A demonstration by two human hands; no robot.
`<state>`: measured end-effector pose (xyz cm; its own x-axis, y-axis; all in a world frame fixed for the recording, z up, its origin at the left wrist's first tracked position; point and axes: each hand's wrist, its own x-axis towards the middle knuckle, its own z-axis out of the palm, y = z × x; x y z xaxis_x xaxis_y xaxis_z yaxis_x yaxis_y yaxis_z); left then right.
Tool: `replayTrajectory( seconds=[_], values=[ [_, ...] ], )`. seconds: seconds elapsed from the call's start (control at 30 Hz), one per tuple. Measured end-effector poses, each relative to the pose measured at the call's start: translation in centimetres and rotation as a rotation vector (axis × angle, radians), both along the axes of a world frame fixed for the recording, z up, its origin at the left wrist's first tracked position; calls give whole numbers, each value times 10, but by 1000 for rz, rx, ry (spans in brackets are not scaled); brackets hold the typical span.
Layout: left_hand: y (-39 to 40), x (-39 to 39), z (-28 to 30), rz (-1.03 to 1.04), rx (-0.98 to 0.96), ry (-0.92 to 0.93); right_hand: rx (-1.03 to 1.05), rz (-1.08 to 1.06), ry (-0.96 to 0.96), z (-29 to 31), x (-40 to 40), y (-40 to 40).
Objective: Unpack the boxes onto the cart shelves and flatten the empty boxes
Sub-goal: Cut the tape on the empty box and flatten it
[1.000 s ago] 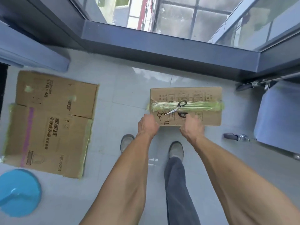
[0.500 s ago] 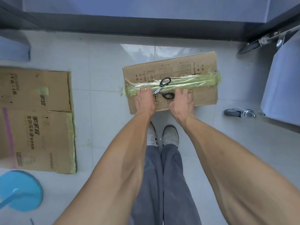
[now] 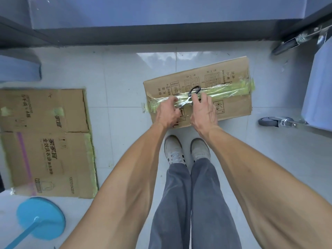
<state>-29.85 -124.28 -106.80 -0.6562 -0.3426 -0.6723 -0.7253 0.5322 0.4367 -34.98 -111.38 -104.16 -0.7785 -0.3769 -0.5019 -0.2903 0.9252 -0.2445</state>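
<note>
1. Sealed cardboard box (image 3: 224, 97) on floor at 12 o'clock from the shoes, green tape (image 3: 231, 88) across the top, scissors (image 3: 191, 97) lying on the tape
2. Right hand (image 3: 203, 112) fingers spread, relaxed over the scissors, gripping nothing yet; left hand (image 3: 168, 112) fingers loosely curled, pressing the taped seam
3. Advice: grip handles, slit along the seam shallow
4. Contents hidden; flattened boxes (image 3: 45, 141) at 9 o'clock

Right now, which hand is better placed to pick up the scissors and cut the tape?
The right hand. Its open fingers already reach around the black handles of the scissors lying on the box. The left hand rests by the blade tips, on the tape, better placed to steady the box.
</note>
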Motion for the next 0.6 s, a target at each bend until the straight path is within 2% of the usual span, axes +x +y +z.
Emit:
replayTrajectory(
  seconds=[0.13, 0.23, 0.27, 0.33, 0.4, 0.43, 0.47, 0.53, 0.6],
  values=[
    [-9, 1, 10, -106, 89, -2, 11, 52, -7, 16, -5, 1],
    [-17, 5, 22, -190, 95, -3, 26, -17, -74, 28, -11, -5],
    [-19, 5, 27, -131, 95, -2, 33, -59, -122, 31, -13, -7],
    [-22, 0, 36, 181, 62, 20, 11, -156, -229, 36, -16, -14],
    [-26, -6, 47, 600, 67, 19, -92, -414, -324, 39, -17, -23],
    [-28, -8, 50, 761, 160, -19, -148, -574, -368, 41, -19, -29],
    [-26, -11, 55, 843, 298, -91, -183, -692, -398, 42, -20, -33],
    [-15, -8, 66, 832, 602, -248, -198, -762, -439, 41, -22, -37],
    [-4, -4, 69, 854, 755, -232, -177, -756, -437, 42, -23, -37]
  ],
)
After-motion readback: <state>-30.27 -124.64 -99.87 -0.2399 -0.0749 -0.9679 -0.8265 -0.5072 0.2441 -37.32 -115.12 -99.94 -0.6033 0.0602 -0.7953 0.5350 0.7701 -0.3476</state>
